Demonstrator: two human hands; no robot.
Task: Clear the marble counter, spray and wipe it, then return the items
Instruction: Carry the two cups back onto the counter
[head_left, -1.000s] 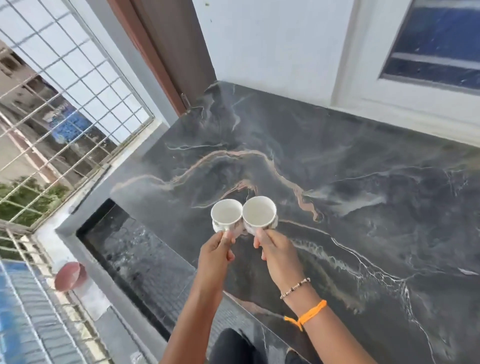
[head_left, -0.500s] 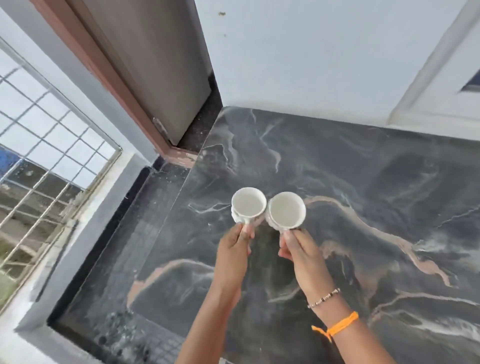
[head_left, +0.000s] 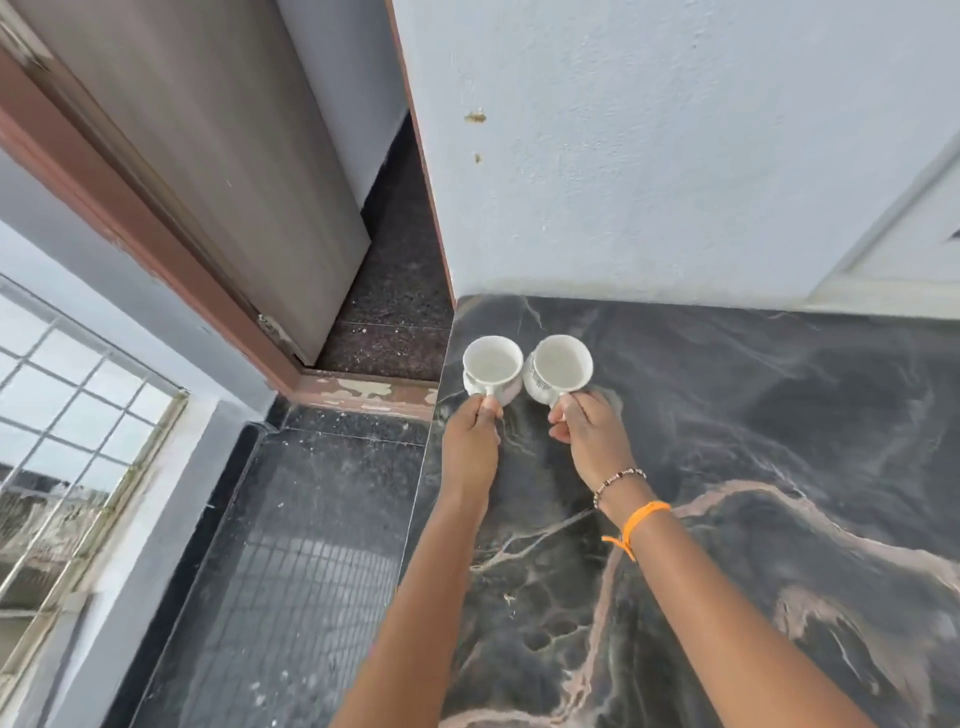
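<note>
Two empty white cups stand side by side at the far left corner of the dark marble counter (head_left: 753, 441). My left hand (head_left: 470, 441) pinches the handle of the left cup (head_left: 492, 366). The handle of the right cup (head_left: 562, 366) is held by my right hand (head_left: 592, 436), which wears a bead bracelet and an orange thread at the wrist. The right cup has a dark pattern on its side. Both cups sit low at the counter's left edge; I cannot tell whether they touch the surface.
A pale wall (head_left: 649, 156) rises right behind the cups. Left of the counter the dark floor (head_left: 311, 545) drops away toward a brown-framed door (head_left: 208, 182) and a grilled window (head_left: 67, 441). A white window frame (head_left: 914, 249) stands at the far right.
Both hands have carried the two cups from the counter's middle to its far left corner by the wall. The view has swung left toward the door.
</note>
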